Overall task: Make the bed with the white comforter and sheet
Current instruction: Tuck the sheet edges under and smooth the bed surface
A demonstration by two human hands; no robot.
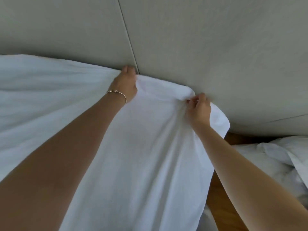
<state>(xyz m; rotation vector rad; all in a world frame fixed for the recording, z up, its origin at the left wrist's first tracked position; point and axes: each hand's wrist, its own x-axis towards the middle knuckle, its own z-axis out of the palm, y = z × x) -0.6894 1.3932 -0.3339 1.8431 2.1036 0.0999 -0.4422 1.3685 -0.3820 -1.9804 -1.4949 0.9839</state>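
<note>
At the head corner of the bed, the white sheet [136,147] is pulled up over the mattress. Right hand [199,109] has its grip pinched on a bunch of sheet at the corner. Left hand [125,84], with a bracelet [119,94], grips the sheet edge against the grey headboard [200,39]. Rumpled comforter [275,160] sits off the right edge, over the wood floor [218,194].

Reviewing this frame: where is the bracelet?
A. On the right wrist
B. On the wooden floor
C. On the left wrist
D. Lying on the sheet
C: the thin gold bracelet circles the wrist just below the left hand, which grips the white sheet at the grey headboard; the right hand has a bare wrist.
</note>
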